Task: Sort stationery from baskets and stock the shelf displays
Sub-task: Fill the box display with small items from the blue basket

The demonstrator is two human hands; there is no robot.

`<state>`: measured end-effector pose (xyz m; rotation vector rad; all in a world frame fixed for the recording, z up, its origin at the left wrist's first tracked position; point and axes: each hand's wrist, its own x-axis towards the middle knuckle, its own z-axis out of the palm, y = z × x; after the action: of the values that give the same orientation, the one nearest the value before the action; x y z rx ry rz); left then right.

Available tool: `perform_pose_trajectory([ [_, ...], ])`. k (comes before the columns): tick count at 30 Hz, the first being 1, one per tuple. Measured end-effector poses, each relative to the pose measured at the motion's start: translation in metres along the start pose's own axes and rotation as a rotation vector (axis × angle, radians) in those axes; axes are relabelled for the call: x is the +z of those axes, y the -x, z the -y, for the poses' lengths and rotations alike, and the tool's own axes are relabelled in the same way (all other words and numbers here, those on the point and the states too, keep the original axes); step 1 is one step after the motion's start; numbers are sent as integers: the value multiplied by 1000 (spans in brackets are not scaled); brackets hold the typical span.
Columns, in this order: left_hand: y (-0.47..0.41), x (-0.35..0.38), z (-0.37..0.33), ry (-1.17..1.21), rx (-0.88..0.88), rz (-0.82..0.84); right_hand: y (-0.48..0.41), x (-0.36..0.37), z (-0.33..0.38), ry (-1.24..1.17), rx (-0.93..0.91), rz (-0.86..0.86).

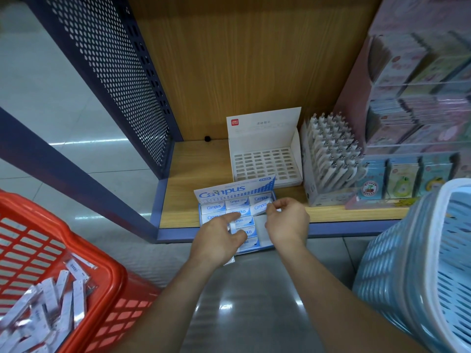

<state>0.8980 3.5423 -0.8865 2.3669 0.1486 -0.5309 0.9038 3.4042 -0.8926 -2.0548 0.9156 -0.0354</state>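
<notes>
A blue and white Campus display box point(224, 193) sits at the front edge of the bottom wooden shelf point(183, 200), lid standing open, with several small Campus erasers in rows inside. My right hand point(286, 221) pinches one Campus eraser point(260, 207) over the box's right column, above an unfilled white gap. My left hand point(219, 238) lies over the box's left and middle rows, forefinger stretched onto an eraser and thumb against another.
A red basket point(84, 278) at lower left holds several white packets. A light blue basket point(418, 263) stands at right. Behind the Campus box are an empty white grid tray point(265, 161), a pen display point(328, 159) and sticker packs point(405, 179). A perforated blue side panel point(114, 72) bounds the shelf.
</notes>
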Motion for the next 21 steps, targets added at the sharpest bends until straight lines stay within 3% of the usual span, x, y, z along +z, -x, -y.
perform_pose_trajectory([
  [4,2,2,-12,-122,82,27,3,-17,1,228,-68,132],
  [10,-9,8,-30,-421,168,102,4,-23,1,245,-153,343],
  [12,-13,7,-33,-462,168,119,2,-25,-1,47,-116,312],
  [15,-12,4,-32,-479,168,146,3,-36,-3,-556,194,317],
  [17,-7,4,-30,-403,150,122,8,-44,-4,-819,279,382],
  [21,4,3,-27,211,53,150,16,-46,-8,-1025,287,508],
])
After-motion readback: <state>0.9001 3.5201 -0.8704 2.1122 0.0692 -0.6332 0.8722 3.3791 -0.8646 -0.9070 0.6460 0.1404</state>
